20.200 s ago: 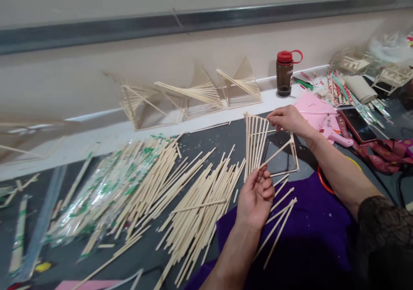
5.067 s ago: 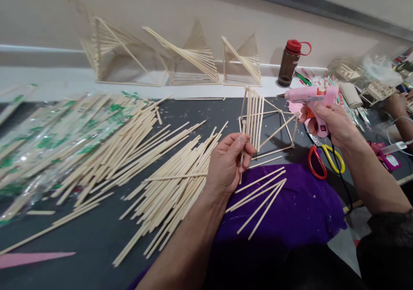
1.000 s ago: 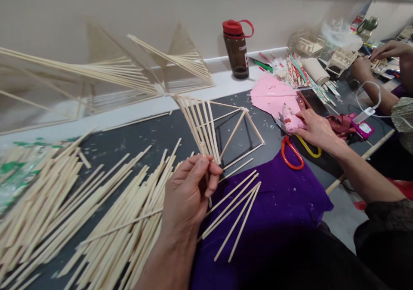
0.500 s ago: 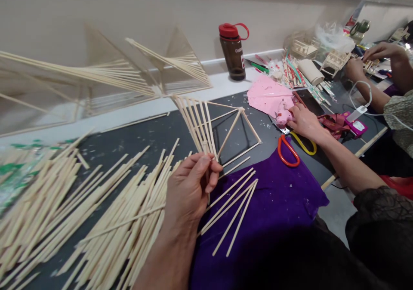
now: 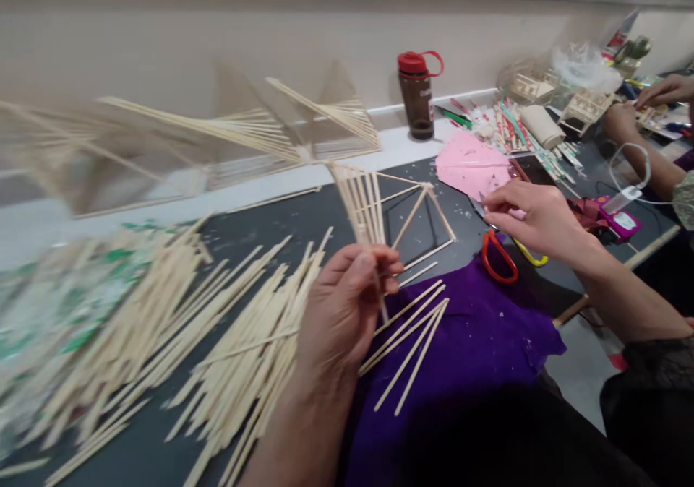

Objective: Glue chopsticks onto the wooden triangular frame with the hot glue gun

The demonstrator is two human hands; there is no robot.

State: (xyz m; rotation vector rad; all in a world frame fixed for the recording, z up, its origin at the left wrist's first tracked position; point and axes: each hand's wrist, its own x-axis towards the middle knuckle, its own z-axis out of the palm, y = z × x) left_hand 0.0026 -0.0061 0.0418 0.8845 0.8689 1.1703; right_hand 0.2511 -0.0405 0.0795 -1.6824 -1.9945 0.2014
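Note:
My left hand (image 5: 352, 292) pinches a thin wooden stick, held near upright in front of the stick frame (image 5: 369, 201). That frame has a fan of several sticks and joins a longer twisted stick structure (image 5: 243, 129) by the wall. Over the right side of the table, my right hand (image 5: 534, 216) has its fingers closed round a pink glue gun (image 5: 517, 214), mostly hidden by the fingers. Scissors with red and yellow handles (image 5: 499, 257) lie just below it. Loose sticks (image 5: 415, 350) rest on the purple cloth (image 5: 471, 335) beside my left hand.
Piles of sticks (image 5: 243, 350) cover the left of the dark table. A brown bottle with a red lid (image 5: 417, 104) stands by the wall, near pink paper (image 5: 469, 162). At the far right are another person's hands (image 5: 623, 122) and a purple device (image 5: 618, 220).
The view has shifted, so most things appear further right. My right hand has lifted the pink glue gun off the pink paper and turned it. My left hand keeps its pinch on the stick.

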